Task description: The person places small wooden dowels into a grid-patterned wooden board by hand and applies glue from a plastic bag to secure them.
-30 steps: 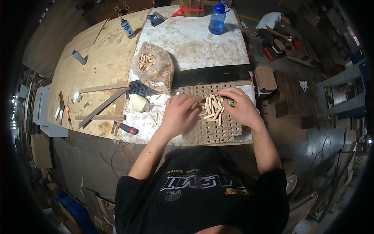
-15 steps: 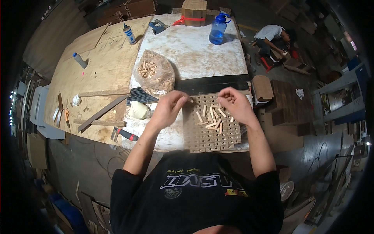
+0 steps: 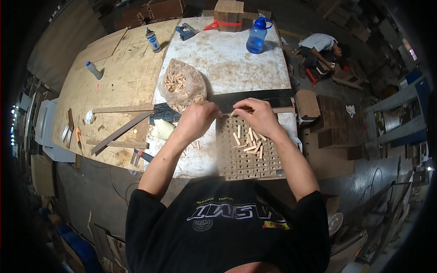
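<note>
The left hand point(image 3: 198, 120) is curled, its thumb and fingers drawn together; whether they pinch a dowel I cannot tell. The right hand point(image 3: 259, 116) bends inward with its thumb close to its fingers, and what sits at its tips is too small to tell. The two sets of fingertips face each other, near but apart, over the 11 o'clock edge of the board point(image 3: 230, 164).

Taking the board as the clock's centre, with 12 away from the person, loose dowels point(image 3: 239, 131) lie crisscross on its middle, across the rows of holes. A few more lie on the table point(image 3: 227, 68) at 9 o'clock, beside the left forearm. A clear bag point(image 3: 184, 86) of dowels stands between 10 and 11, near the left hand. The pale bundle point(image 3: 163, 129) sits a little past 9, and a black strip point(image 3: 255, 98) runs across at 12.

Farther out, a blue jug point(image 3: 256, 40) stands at 12, a staple gun point(image 3: 185, 32) lies at 11, and a small bottle point(image 3: 94, 70) leans at 10. Off the table, a carton point(image 3: 308, 103) is at 2 and a co-worker point(image 3: 318, 43) bends low at 1.
</note>
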Motion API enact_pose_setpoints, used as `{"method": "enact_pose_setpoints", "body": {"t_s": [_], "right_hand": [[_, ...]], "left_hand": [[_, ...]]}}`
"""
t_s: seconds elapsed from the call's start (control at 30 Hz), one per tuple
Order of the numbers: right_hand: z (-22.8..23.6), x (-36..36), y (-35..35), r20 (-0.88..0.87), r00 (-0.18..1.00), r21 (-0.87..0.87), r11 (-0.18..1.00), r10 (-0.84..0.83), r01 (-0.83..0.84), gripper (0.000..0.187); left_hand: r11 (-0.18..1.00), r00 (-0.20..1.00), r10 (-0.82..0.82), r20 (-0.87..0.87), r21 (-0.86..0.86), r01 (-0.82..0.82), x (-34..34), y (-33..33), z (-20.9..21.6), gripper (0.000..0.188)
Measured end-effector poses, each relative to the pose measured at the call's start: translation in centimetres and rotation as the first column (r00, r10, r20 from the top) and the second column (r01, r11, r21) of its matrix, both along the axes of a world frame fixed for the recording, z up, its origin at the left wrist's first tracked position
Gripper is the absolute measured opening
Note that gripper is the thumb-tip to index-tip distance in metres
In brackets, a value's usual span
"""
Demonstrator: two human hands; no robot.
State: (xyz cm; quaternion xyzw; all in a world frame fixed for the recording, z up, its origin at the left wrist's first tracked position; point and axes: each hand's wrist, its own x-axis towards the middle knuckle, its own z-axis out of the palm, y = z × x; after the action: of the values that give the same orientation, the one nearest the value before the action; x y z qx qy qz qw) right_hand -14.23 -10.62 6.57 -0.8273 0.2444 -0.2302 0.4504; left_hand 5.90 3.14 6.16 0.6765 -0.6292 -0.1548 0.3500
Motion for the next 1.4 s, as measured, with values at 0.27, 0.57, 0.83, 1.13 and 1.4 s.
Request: {"method": "enact_pose_setpoints", "body": {"t_s": [0.27,0.57,0.83,1.13,1.4], "right_hand": [[-0.3,1.2,0.6,-0.073,0.991,-0.566,0.813,0.115,-0.137,0.008],[0.7,1.4,0.9,-0.365,0.930,-0.501,0.834,0.037,-0.230,0.020],[3.9,-7.4,-3.4,0.169,0.937,0.153,0.948,-0.304,0.280,0.027],[0.2,-11.0,0.2,-0.080,0.991,-0.133,0.987,-0.104,0.092,0.030],[-2.5,-7.0,-0.3,-0.058,0.982,-0.396,0.908,-0.178,0.141,0.014]], "left_hand": [[0.996,0.926,-0.008,0.376,0.085,-0.026,-2.4,0.0,0.1,0.011],[1.000,0.955,0.023,-0.295,-0.012,-0.028,-1.6,-0.4,-4.0,0.025],[0.980,0.476,0.200,-0.856,0.167,-0.111,-3.6,-0.2,-6.0,0.013],[0.999,0.874,0.034,-0.486,0.014,-0.031,-3.8,0.0,-2.8,0.024],[0.959,0.925,-0.271,0.266,-0.005,0.283,-7.5,-0.9,2.6,0.022]]}}
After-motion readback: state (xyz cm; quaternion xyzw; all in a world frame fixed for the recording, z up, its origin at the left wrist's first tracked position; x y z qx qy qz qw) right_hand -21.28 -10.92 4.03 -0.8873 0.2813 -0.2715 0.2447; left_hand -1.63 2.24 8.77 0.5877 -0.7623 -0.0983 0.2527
